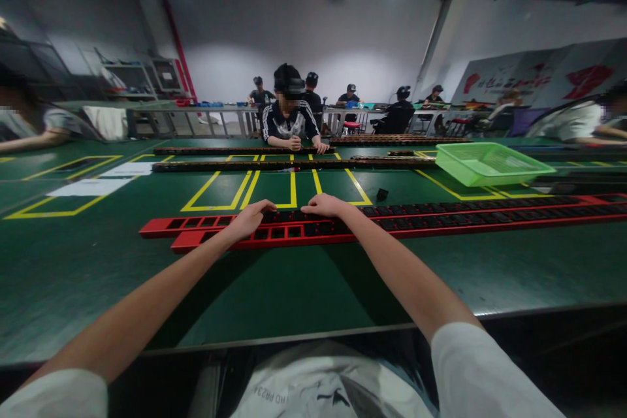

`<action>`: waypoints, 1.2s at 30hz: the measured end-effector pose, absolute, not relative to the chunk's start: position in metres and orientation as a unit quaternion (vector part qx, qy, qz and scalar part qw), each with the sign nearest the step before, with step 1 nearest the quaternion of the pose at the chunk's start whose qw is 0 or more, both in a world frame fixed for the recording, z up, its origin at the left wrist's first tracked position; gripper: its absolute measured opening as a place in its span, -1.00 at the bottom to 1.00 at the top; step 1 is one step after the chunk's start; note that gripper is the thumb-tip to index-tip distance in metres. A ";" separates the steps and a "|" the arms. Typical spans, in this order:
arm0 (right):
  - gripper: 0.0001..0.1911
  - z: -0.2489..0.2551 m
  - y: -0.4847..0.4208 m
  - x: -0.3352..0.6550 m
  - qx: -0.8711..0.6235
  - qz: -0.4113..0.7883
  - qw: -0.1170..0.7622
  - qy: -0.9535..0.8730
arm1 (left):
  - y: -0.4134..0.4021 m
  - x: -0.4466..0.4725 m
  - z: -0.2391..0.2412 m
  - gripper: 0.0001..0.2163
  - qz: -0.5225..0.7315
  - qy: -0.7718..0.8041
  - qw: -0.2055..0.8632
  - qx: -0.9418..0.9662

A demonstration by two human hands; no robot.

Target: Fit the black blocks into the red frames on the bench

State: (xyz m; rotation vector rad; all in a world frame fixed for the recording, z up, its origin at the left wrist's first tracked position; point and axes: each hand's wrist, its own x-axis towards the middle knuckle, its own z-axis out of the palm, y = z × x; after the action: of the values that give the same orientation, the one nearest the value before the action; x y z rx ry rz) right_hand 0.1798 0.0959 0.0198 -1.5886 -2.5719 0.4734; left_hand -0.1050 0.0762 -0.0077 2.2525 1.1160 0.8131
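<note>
Two long red rails [281, 243] with square openings lie side by side across the table in front of me. Black square pieces [421, 223] fill most of the openings to the right, while several openings at the left ends are bare. My left hand [251, 219] is over the far rail, its fingers bent together at the black pieces there. Just to the right, my right hand [324, 206] rests its closed fingertips on the same rail. Whatever either hand pinches is too small to make out. A loose black piece [382, 194] lies beyond the rails.
A light green basket [490, 166] stands at the back right. Long dark strips [210, 166] lie across the green table [304, 294], which has yellow tape outlines. White sheets [91, 187] lie at left. A person [290, 114] works opposite with both hands on a strip.
</note>
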 end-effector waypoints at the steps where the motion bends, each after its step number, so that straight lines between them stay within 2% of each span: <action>1: -0.36 0.020 0.095 0.180 -0.516 0.153 0.040 -0.842 | 0.076 -0.105 -0.008 -0.56 0.305 0.408 0.253 0.823; 5: -0.36 0.022 0.094 0.180 -0.519 0.153 0.037 -0.840 | 0.074 -0.104 -0.006 -0.55 0.300 0.419 0.246 0.821; 10: -0.39 0.020 0.096 0.180 -0.517 0.153 0.039 -0.841 | 0.069 -0.102 -0.005 -0.53 0.264 0.418 0.173 0.852; 15: -0.40 0.017 0.099 0.180 -0.511 0.150 0.040 -0.846 | 0.066 -0.100 -0.005 -0.62 0.239 0.388 0.109 0.884; 18: -0.40 0.017 0.099 0.180 -0.513 0.149 0.042 -0.845 | 0.064 -0.097 -0.003 -0.66 0.224 0.392 0.097 0.887; 36: -0.37 0.018 0.097 0.180 -0.515 0.156 0.042 -0.842 | 0.063 -0.096 -0.003 -0.58 0.166 0.427 0.091 0.884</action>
State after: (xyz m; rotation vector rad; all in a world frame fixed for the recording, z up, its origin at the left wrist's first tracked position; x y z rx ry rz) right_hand 0.1802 0.0973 0.0181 -1.5772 -2.5761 0.4767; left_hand -0.0960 0.0630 -0.0033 2.6280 1.2703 0.4931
